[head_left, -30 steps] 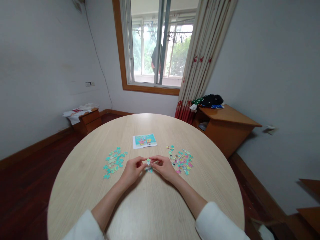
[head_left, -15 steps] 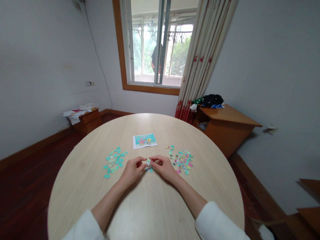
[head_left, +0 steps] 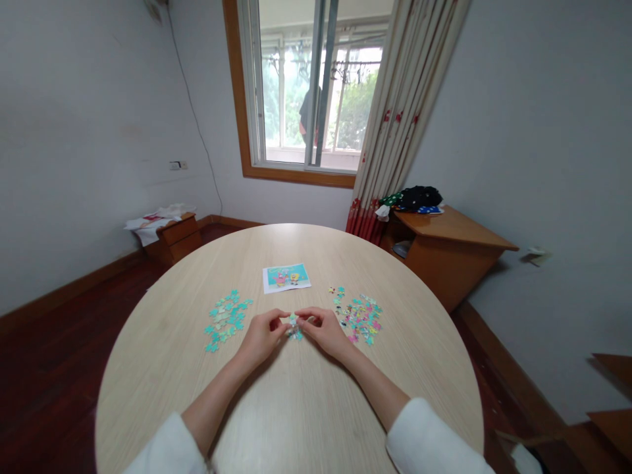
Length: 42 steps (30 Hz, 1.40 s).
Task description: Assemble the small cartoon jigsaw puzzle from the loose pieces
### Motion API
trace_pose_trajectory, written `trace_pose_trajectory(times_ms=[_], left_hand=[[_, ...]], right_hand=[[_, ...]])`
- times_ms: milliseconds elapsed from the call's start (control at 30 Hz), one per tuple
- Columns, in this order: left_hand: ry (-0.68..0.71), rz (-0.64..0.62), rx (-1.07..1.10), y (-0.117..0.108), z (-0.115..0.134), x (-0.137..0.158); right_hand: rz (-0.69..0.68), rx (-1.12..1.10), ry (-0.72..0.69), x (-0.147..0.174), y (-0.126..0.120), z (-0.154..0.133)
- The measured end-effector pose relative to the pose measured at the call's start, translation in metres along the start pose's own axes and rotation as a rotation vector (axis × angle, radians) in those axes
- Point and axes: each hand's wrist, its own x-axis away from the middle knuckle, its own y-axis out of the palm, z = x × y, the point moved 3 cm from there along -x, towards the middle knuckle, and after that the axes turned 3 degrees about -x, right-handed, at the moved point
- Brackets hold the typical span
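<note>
My left hand (head_left: 264, 337) and my right hand (head_left: 323, 330) meet near the middle of the round table, thumbs and fingertips pinched. Between the fingertips are small joined jigsaw puzzle pieces (head_left: 293, 320), pale green and whitish, partly covered by the fingers. Just below them, a few more puzzle pieces (head_left: 295, 335) lie close to the thumbs. To the left of my left hand spreads a group of turquoise puzzle pieces (head_left: 228, 319). A mixed pile of pink, yellow and turquoise puzzle pieces (head_left: 363, 318) lies right of my right hand. Beyond the hands rests a cartoon picture sheet (head_left: 287, 278).
The round wooden table (head_left: 291, 408) fills the foreground. A wooden desk (head_left: 454, 230) with clothes (head_left: 419, 198) stands at the back right by a curtain (head_left: 395, 125). At the back left is a small cabinet (head_left: 178, 236). A person (head_left: 305, 115) is visible beyond the window.
Both hands stay in nearly the same place, still pinching at the puzzle pieces. The view has shifted very slightly.
</note>
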Motion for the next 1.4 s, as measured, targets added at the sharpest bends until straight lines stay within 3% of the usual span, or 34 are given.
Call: trace_pose_trajectory(times_ms=[733,1000,1400], left_hand=[[-0.017,-0.038,-0.072,0.001,-0.003,-0.001],[-0.011,-0.047,-0.096,0.002,-0.005,-0.001],[-0.002,-0.069,-0.187,0.003,-0.009,-0.001]], right_hand=[[0.010,0.078,-0.012,-0.001,-0.001,0.003],[0.012,0.250,-0.160,0.000,-0.001,0.005],[-0.002,0.270,-0.162,-0.001,0.000,0.011]])
